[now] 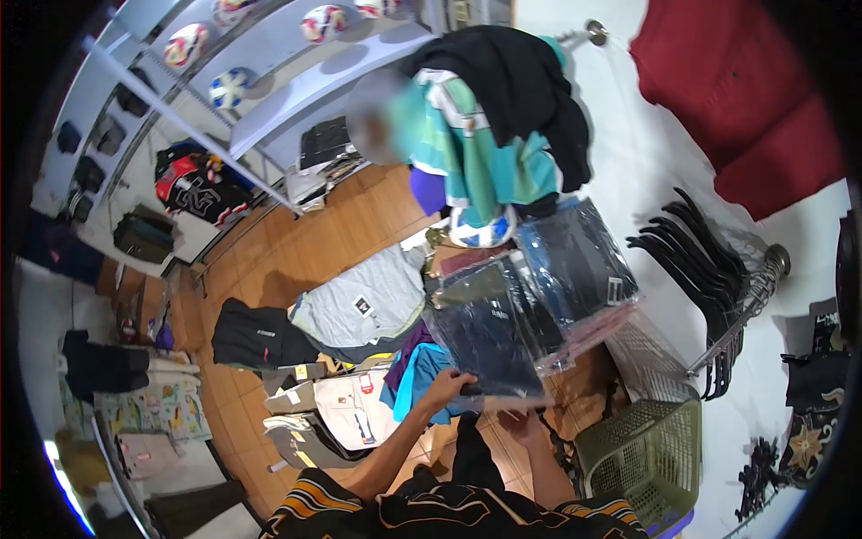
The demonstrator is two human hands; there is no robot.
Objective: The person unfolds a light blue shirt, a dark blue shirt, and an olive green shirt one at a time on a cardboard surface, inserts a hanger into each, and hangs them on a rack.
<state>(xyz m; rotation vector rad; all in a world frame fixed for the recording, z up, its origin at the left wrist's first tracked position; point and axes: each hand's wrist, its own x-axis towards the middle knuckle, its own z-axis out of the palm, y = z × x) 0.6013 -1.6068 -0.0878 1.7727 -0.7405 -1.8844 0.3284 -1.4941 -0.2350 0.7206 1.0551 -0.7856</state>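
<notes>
My left hand point(448, 388) is closed on the near left corner of a dark folded garment in a clear plastic bag point(485, 337). My right hand point(523, 425) is just below the bag's near edge, fingers apart and nothing in them. Beyond the bag lies another bagged dark garment point(582, 260) with a white label, on top of a stack. Blue and purple cloth point(415, 377) hangs beside my left hand. Left of it are a grey shirt point(364, 301) with a tag, a black folded garment point(260, 334) and a cream garment point(356, 409).
A green plastic basket point(642, 449) stands at right, below black hangers point(696, 269) on a wall hook. Clothes, black and teal point(503, 117), are heaped ahead beside a ball point(482, 229). A shelf point(332, 76) holds balls at upper left. The floor is tiled point(332, 216).
</notes>
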